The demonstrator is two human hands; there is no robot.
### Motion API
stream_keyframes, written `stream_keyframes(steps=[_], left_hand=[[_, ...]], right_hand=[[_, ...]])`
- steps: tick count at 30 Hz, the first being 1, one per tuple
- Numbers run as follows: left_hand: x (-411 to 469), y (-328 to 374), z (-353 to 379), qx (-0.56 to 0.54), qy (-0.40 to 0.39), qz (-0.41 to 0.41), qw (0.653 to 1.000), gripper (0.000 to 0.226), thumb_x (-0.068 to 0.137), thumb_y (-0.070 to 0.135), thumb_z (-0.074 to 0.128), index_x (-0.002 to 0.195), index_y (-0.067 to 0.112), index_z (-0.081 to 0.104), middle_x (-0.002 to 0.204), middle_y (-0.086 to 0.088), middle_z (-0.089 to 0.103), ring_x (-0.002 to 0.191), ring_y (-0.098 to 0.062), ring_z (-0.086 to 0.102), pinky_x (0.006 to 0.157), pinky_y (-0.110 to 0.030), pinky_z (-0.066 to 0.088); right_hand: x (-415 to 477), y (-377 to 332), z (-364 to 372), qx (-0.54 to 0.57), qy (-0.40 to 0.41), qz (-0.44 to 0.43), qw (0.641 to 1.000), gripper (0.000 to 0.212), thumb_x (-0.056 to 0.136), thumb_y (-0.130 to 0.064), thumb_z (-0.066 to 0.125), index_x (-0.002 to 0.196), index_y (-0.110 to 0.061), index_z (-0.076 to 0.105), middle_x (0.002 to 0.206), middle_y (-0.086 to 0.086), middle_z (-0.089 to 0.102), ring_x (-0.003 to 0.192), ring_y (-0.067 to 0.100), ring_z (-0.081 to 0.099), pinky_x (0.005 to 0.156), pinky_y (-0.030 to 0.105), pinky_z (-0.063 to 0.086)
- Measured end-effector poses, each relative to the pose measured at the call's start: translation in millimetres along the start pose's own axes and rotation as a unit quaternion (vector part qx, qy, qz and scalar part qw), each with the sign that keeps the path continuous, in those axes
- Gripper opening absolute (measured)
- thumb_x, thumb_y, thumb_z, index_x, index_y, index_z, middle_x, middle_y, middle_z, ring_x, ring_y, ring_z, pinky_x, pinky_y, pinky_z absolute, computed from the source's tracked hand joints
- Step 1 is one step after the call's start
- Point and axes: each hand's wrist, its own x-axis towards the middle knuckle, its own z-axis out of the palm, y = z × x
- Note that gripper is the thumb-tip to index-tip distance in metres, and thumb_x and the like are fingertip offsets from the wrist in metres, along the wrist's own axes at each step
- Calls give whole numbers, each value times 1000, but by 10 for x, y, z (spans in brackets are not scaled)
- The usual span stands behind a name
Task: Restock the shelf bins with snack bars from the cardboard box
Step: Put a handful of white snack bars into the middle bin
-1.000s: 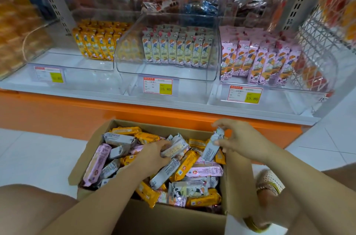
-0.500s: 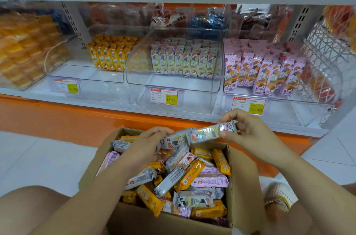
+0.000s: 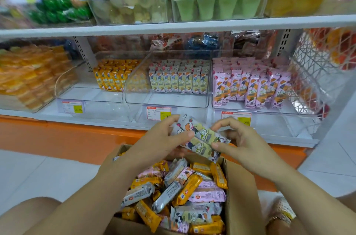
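Pinched two cream-wrapped snack bars [image 3: 202, 137] between left hand [image 3: 159, 145] and right hand [image 3: 243, 145] over brown cardboard box [image 3: 240, 196]; needed squaring before standing upright in clear middle bin [image 3: 167, 101].

We hold two pale snack bars [image 3: 200, 138] between left hand [image 3: 159, 144] and right hand [image 3: 242, 144], above the full cardboard box [image 3: 240, 196].

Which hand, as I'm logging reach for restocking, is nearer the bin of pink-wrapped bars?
Right. The right hand is just below the front left of the pink-bar bin; the left hand is farther left, below the middle bin. Both grip cream-wrapped bars.
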Motion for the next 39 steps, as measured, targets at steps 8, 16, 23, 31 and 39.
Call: stream_keyframes(steps=[8,16,23,31,39], left_hand=[[586,655,175,204,60,214,953,18,89,35,62,104,35,53,88,21,62,79,4,59,72,-18,50],[1174,846,556,320,45,254,912,25,91,32,61,114,25,57,96,14,57,80,-3,53,64,-17,38],[1106,744,391,278,55,290,914,25,89,31,62,110,40,51,102,17,53,90,0,55,78,-23,47],[1081,644,-235,191,164,284,925,24,91,25,62,112,32,53,97,21,60,88,9,55,72,-8,41],[1387,356,-532,214,199,216,932,18,92,22,60,108,26,53,95,18,60,85,12,55,65,-6,37]], right_hand=[[216,-241,-648,-177,146,-99,968,31,81,-12,71,90,-38,57,100,-20,61,99,-4,55,88,5,38],[329,-63,-1075,-240,181,-24,953,28,82,-13,71,101,-27,56,98,-12,58,87,6,57,82,18,47],[517,-231,-753,-240,208,-98,943,40,88,-16,65,125,-26,55,97,-36,49,80,-4,58,76,20,48],[816,-421,-604,-248,202,-100,942,40,92,-19,60,129,-30,53,105,-17,54,96,1,51,77,15,46],[1080,-122,-489,-300,101,-45,947,40,90,-25,62,129,-29,54,130,-9,55,112,4,50,104,32,40]])
